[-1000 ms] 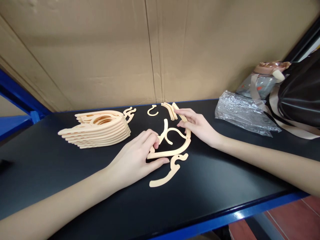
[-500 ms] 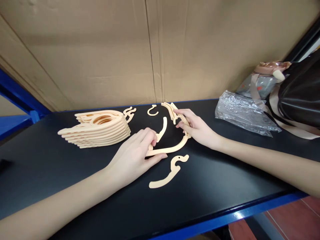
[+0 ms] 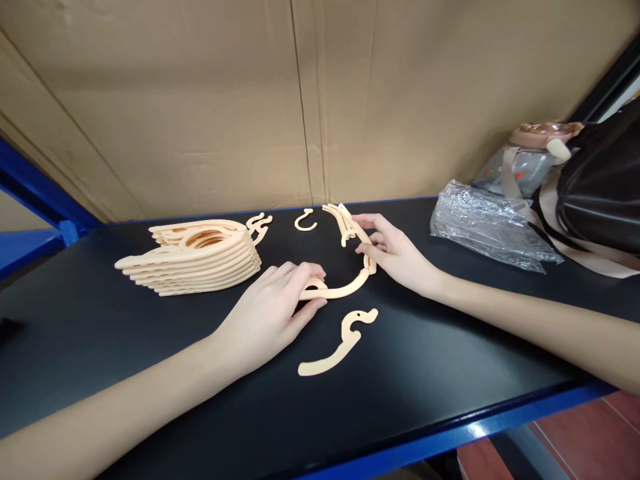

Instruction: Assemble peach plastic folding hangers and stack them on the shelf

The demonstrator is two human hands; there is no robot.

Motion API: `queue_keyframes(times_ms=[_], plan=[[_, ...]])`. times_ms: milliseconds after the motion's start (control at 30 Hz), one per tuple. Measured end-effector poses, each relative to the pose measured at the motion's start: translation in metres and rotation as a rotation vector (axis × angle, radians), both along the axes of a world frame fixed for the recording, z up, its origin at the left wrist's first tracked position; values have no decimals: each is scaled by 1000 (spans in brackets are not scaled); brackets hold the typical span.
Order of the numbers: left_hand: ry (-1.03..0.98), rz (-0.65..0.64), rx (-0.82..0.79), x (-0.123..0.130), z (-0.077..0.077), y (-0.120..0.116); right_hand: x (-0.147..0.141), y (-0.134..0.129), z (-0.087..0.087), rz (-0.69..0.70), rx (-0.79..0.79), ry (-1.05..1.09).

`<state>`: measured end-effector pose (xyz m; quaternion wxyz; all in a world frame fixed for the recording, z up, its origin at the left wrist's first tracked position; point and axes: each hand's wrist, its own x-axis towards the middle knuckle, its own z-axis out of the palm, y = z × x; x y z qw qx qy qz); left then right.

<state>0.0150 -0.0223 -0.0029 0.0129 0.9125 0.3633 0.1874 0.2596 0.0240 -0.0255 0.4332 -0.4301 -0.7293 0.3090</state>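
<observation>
A cream plastic folding hanger (image 3: pixel 345 291) lies low over the black table, its curved arm bridging my two hands. My left hand (image 3: pixel 280 300) pinches its left end between thumb and fingers, which hide part of it. On the other end, my right hand (image 3: pixel 400 257) grips the section rising toward the back, with its thumb and fingertips on the piece. A loose hanger arm (image 3: pixel 327 360) with a curled, holed end lies in front of the hands. Behind them rests a separate hanger hook (image 3: pixel 303 223). More slim cream pieces (image 3: pixel 332 212) lie behind the held hanger.
On the left stands a stack of cream hanger parts (image 3: pixel 200 270), with small curled pieces (image 3: pixel 259 227) behind it. A clear plastic bag (image 3: pixel 485 227), a bottle (image 3: pixel 525 157) and a dark bag (image 3: pixel 605 187) are at right. Cardboard (image 3: pixel 200 100) backs the table.
The short curved piece that stuck up by my left fingers has swung down against the hanger's left end. My right hand and its end of the hanger have shifted slightly.
</observation>
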Motion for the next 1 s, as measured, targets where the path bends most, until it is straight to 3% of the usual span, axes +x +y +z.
queue_keyframes(times_ms=[400,667,833,1000], plan=[[8,-3,47,0,0,3,-6,-15,10,99,56,-133],[7,9,61,-1,-2,3,-7,-17,12,98,86,-193],[46,76,150,-3,-2,6,-7,-19,13,80,127,-262],[147,104,166,-4,-2,7,-8,-22,13,239,207,-364]])
